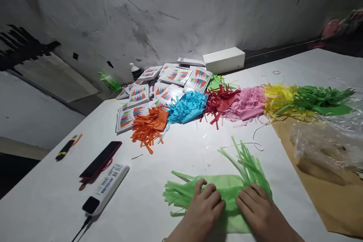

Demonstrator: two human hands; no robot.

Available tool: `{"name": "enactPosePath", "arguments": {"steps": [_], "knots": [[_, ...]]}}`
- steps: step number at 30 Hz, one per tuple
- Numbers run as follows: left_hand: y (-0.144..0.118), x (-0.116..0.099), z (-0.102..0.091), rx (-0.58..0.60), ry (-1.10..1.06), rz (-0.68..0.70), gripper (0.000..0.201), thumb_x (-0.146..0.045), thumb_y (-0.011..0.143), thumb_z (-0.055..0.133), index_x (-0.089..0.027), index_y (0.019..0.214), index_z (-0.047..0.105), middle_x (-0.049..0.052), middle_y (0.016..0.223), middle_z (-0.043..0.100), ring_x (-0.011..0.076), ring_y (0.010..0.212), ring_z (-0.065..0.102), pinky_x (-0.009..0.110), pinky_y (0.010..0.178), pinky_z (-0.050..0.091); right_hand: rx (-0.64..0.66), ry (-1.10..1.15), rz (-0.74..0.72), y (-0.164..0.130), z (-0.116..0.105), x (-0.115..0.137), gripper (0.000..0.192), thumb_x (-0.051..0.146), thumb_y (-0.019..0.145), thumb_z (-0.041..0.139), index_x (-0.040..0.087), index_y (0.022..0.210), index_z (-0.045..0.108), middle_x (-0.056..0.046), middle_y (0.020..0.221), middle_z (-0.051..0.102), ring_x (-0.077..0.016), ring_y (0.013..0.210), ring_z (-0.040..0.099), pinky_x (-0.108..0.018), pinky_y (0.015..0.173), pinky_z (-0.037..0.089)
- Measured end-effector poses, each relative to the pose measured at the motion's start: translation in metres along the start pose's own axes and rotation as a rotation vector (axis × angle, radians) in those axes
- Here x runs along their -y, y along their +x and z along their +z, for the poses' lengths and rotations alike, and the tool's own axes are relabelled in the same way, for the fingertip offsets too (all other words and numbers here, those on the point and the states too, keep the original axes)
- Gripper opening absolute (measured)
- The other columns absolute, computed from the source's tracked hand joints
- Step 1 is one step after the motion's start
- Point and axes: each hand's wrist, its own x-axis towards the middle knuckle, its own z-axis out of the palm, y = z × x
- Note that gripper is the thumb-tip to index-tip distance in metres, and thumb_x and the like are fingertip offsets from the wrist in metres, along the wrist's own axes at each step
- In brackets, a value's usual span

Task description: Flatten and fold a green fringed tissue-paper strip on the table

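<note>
A light-green sheet of tissue paper with fringed ends (227, 193) lies flat near the table's front edge. The left hand (202, 208) and right hand (259, 210) rest on its middle, fingers together and pressed down, seemingly pinning the thin paper flat. Beyond it, fringed bundles lie in a row by colour: orange (147, 126), blue (187, 107), red (219, 102), pink (246, 102).
</note>
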Motion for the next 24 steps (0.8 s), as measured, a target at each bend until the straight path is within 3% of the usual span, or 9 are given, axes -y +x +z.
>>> {"name": "enactPosePath", "arguments": {"steps": [4, 9, 12, 16, 20, 22, 24], "knots": [[-0.007, 0.002, 0.002, 0.044, 0.015, 0.008, 0.03, -0.028, 0.099, 0.039, -0.034, 0.106, 0.067, 0.008, 0.1, 0.076, 0.031, 0.104, 0.062, 0.054, 0.103, 0.033, -0.004, 0.086, 0.118, -0.004, -0.001, -0.005, 0.027, 0.018, 0.093, 0.04, 0.029, 0.094, 0.065, 0.0, 0.088, 0.074, -0.0236, 0.09, 0.069, -0.048, 0.089, 0.052], [0.002, 0.0, -0.002, -0.04, -0.01, -0.208, 0.028, -0.025, 0.095, 0.041, -0.026, 0.083, 0.066, 0.009, 0.097, 0.072, 0.0304, 0.096, 0.062, 0.05, 0.089, 0.041, 0.109, -0.078, 0.281, 0.013, -0.004, -0.004, 0.026, 0.018, 0.093, 0.041, 0.025, 0.076, 0.059, -0.003, 0.079, 0.067, -0.0263, 0.084, 0.067, -0.055, 0.085, 0.05], [0.013, -0.003, -0.008, -0.027, 0.019, -0.293, 0.024, -0.025, 0.092, 0.045, -0.024, 0.077, 0.064, 0.01, 0.095, 0.07, 0.0312, 0.095, 0.062, 0.049, 0.084, 0.043, 0.104, -0.184, 0.363, 0.018, -0.003, -0.003, 0.023, 0.016, 0.091, 0.042, 0.022, 0.078, 0.061, -0.008, 0.082, 0.067, -0.0329, 0.085, 0.067, -0.062, 0.082, 0.048], [0.021, -0.005, -0.01, -0.012, 0.059, -0.301, 0.02, -0.025, 0.089, 0.05, -0.024, 0.074, 0.065, 0.009, 0.094, 0.069, 0.0315, 0.095, 0.062, 0.049, 0.084, 0.044, 0.061, -0.126, 0.193, 0.017, -0.005, 0.001, 0.027, 0.008, 0.088, 0.045, 0.024, 0.099, 0.064, -0.007, 0.1, 0.071, -0.0284, 0.098, 0.066, -0.054, 0.091, 0.048], [0.016, -0.003, -0.009, -0.062, 0.065, -0.285, 0.012, -0.027, 0.087, 0.056, -0.024, 0.081, 0.066, 0.009, 0.096, 0.07, 0.0306, 0.094, 0.063, 0.05, 0.086, 0.044, 0.088, -0.022, 0.055, 0.018, -0.007, 0.004, 0.03, 0.004, 0.088, 0.042, 0.023, 0.094, 0.064, -0.001, 0.083, 0.069, -0.021, 0.083, 0.065, -0.044, 0.089, 0.05], [0.011, 0.0, -0.005, -0.146, 0.081, -0.197, 0.015, -0.031, 0.082, 0.063, -0.025, 0.096, 0.066, 0.01, 0.108, 0.07, 0.0322, 0.1, 0.061, 0.053, 0.093, 0.041, 0.099, -0.015, 0.07, 0.02, -0.007, 0.004, 0.027, 0.004, 0.088, 0.044, 0.023, 0.085, 0.063, 0.001, 0.074, 0.065, -0.019, 0.074, 0.063, -0.042, 0.086, 0.05], [0.007, 0.004, 0.003, -0.261, 0.139, -0.016, 0.023, -0.028, 0.081, 0.065, -0.027, 0.104, 0.063, 0.009, 0.117, 0.069, 0.0322, 0.107, 0.059, 0.056, 0.102, 0.033, 0.083, -0.001, 0.097, 0.021, -0.006, 0.003, 0.023, 0.007, 0.089, 0.047, 0.024, 0.08, 0.06, 0.002, 0.071, 0.061, -0.0177, 0.071, 0.061, -0.04, 0.082, 0.05]]}}
